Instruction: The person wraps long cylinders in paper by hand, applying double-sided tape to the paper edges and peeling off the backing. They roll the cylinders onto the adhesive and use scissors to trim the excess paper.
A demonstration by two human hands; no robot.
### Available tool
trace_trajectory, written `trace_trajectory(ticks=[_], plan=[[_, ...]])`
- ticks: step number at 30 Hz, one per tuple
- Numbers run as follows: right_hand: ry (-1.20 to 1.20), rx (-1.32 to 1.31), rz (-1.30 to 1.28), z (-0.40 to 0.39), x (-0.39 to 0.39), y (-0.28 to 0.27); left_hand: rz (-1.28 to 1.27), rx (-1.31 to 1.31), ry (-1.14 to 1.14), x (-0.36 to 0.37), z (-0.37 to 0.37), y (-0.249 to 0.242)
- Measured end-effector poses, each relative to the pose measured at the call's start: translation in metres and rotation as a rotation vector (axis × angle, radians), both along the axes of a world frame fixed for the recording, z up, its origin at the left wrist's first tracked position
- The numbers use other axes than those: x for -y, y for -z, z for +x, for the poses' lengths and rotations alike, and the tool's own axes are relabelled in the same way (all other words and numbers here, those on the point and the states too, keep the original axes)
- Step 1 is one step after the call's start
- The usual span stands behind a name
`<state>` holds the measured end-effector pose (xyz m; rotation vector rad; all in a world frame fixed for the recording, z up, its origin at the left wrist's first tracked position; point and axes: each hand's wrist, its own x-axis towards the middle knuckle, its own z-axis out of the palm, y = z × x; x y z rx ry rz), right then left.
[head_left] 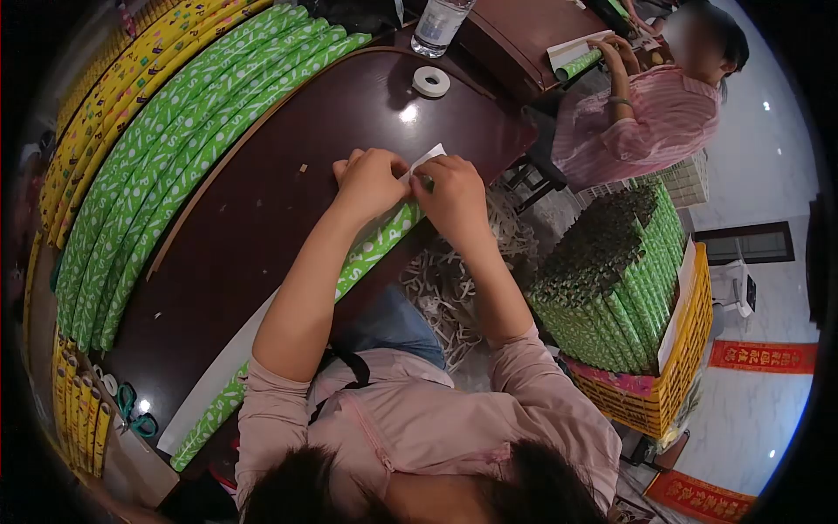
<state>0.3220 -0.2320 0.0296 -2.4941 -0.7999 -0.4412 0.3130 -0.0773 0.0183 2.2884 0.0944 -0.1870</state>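
Observation:
A long strip of green wrapping paper point(365, 262) with white print lies slantwise along the near edge of the dark table, its white underside showing on the left edge. Both hands meet at its far end, where a white corner point(428, 158) sticks up between them. My left hand point(371, 182) is closed, thumb and fingers pinching the paper from the left. From the right, my right hand point(452, 192) pinches the same end with bent fingers. Part of the paper is hidden beneath my left forearm. A roll of white tape point(430, 82) lies on the table beyond the hands.
Rolled green tubes point(175, 175) and yellow tubes point(96, 131) line the left side. Scissors point(131, 410) lie at lower left, a water bottle point(439, 28) stands at the back. A yellow crate point(685, 367) with green rolls is at right, near a seated person point(646, 131).

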Motion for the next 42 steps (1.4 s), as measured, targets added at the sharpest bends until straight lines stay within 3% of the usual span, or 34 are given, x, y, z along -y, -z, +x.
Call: trace_trajectory(ticks=[18, 27, 30, 35, 38, 42], plan=[[-0.007, 0.123, -0.004, 0.008, 0.002, 0.006, 0.015, 0.061, 0.002, 0.0, -0.004, -0.002], [-0.094, -0.121, 0.027, 0.023, 0.013, 0.006, -0.06, 0.012, -0.008, -0.001, -0.004, -0.003], [-0.131, -0.254, 0.087, 0.028, 0.019, 0.005, -0.048, -0.036, -0.009, -0.001, -0.004, -0.01], [-0.502, -0.327, 0.135, 0.041, 0.032, -0.004, -0.057, -0.05, 0.033, -0.004, -0.009, -0.018], [-0.519, -0.11, 0.017, 0.034, 0.032, -0.014, -0.061, -0.091, 0.058, -0.004, -0.009, -0.024], [-0.503, -0.237, 0.14, 0.039, 0.026, -0.012, -0.117, 0.012, 0.031, -0.001, -0.006, -0.006]])
